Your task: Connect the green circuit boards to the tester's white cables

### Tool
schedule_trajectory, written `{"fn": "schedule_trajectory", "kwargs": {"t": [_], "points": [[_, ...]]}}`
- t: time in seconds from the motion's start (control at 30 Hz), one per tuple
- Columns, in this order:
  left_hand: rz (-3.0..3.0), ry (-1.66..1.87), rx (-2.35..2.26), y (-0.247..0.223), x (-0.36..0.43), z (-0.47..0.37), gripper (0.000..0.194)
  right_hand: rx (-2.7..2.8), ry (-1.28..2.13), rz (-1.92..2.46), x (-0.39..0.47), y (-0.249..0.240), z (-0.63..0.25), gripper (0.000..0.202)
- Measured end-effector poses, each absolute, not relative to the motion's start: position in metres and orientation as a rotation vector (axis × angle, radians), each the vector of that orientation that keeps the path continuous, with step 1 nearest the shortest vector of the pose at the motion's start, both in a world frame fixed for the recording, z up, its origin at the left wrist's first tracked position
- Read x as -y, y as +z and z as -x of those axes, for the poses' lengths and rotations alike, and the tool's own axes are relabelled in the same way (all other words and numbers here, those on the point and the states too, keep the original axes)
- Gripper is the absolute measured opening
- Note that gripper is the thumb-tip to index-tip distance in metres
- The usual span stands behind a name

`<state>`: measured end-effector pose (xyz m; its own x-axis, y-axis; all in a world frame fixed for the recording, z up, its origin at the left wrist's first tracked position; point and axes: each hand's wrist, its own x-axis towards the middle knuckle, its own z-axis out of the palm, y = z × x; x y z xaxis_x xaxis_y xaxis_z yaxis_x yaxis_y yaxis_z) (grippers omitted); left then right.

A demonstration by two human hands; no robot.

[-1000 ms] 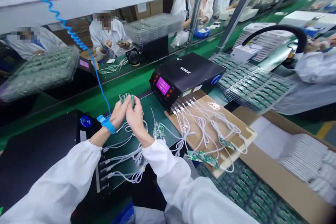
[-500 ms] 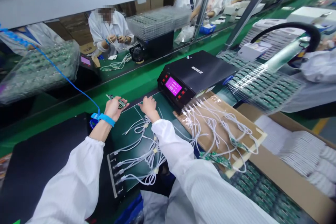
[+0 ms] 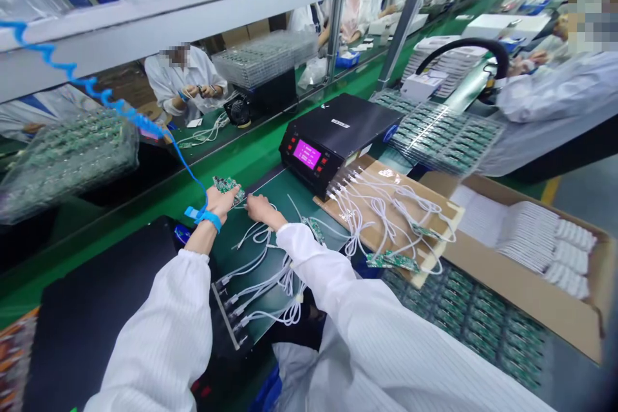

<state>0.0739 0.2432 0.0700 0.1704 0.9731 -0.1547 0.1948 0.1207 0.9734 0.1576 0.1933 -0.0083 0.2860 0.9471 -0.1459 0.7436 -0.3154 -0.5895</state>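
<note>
My left hand (image 3: 219, 206), with a blue wrist strap (image 3: 205, 217), is closed on green circuit boards (image 3: 228, 188) that stick out past its fingers. Close to the boards' right end, the fingers of my right hand (image 3: 263, 211) are pinched together on a thin white cable, its tip mostly hidden. Below both hands, bundled white cables (image 3: 270, 286) run from sockets on a black box (image 3: 116, 309) at the left. Another green board (image 3: 313, 228) lies beside my right sleeve.
A black tester (image 3: 306, 154) with a pink screen stands ahead, its white cables lying over cardboard (image 3: 376, 196) with boards attached. At right are a carton (image 3: 521, 296) of white parts and trays of boards (image 3: 444, 135). A coiled blue cord (image 3: 120, 106) hangs at left. Co-workers sit across the bench.
My hands have come closer together, the right one now pinching beside the boards. The boards in my left hand have turned to show more of their faces. The camera view has shifted.
</note>
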Motion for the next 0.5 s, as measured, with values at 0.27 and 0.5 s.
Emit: {"fn": "schedule_trajectory", "kwargs": {"t": [0.27,0.5], "points": [[-1.369,0.869,-1.239,0.070,-0.243,-0.071,0.016,1.308,0.703,1.560,-0.161,-0.017,-0.180,0.014],[-1.396,0.833,-1.250,0.070,-0.241,-0.070,0.017,1.113,0.831,1.283,-0.160,-0.021,-0.184,0.014]]}}
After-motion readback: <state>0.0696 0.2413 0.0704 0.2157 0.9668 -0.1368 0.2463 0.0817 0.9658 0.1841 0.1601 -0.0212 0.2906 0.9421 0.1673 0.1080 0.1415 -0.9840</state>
